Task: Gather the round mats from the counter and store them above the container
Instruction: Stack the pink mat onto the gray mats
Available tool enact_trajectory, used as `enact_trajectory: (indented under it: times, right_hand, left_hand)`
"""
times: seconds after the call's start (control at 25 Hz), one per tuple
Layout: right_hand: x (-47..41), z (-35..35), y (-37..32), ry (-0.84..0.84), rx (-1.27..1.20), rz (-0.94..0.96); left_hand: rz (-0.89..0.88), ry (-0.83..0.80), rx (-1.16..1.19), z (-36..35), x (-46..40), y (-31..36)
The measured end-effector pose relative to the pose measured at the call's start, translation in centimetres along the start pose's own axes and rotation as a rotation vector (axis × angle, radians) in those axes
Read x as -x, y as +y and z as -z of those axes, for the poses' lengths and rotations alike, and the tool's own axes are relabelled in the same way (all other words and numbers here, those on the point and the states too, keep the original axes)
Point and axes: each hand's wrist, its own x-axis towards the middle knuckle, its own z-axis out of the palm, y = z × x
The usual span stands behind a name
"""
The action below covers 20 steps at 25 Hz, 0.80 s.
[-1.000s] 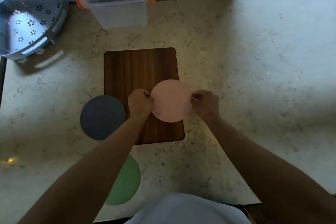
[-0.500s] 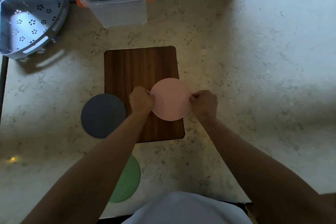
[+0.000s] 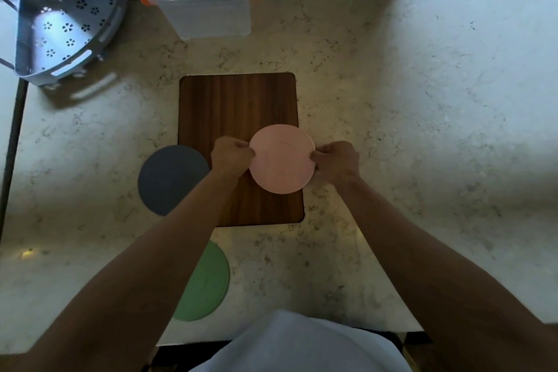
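Note:
A pink round mat (image 3: 282, 158) is held over the lower right part of a wooden board (image 3: 232, 112). My left hand (image 3: 231, 155) pinches its left edge and my right hand (image 3: 339, 161) pinches its right edge. A dark grey round mat (image 3: 170, 177) lies flat on the counter, left of the board. A green round mat (image 3: 208, 284) lies near the counter's front edge, partly hidden by my left forearm. A clear plastic container (image 3: 208, 13) with orange clips stands at the back of the counter, by the window.
A grey perforated corner rack (image 3: 63, 33) stands at the back left. The marble counter (image 3: 422, 130) stretches wide to the right of the board. A window sill runs along the back edge, and the counter's front edge is close to my body.
The pink mat and both hands have stayed nearly in place over the board. The view has shifted slightly, showing a little more of the green mat.

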Motion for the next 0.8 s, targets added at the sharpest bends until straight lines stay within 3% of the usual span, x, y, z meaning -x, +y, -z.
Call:
enact_trajectory:
  times: [0.2, 0.52, 0.8]
  right_hand:
    - [1.8, -0.7, -0.3, -0.008, -0.118, 0.007]
    - [7.0, -7.3, -5.6, -0.054, -0.020, 0.154]
    - [9.5, -14.8, -9.4, -0.136, 0.018, 0.223]
  left_hand:
    - [-0.039, -0.049, 0.061, 2.6, 1.2, -0.8]
    - [0.026, -0.020, 0.255, 12.5, 1.0, -6.2]
    - [0.049, 0.043, 0.240, 19.4, -2.0, -11.3]
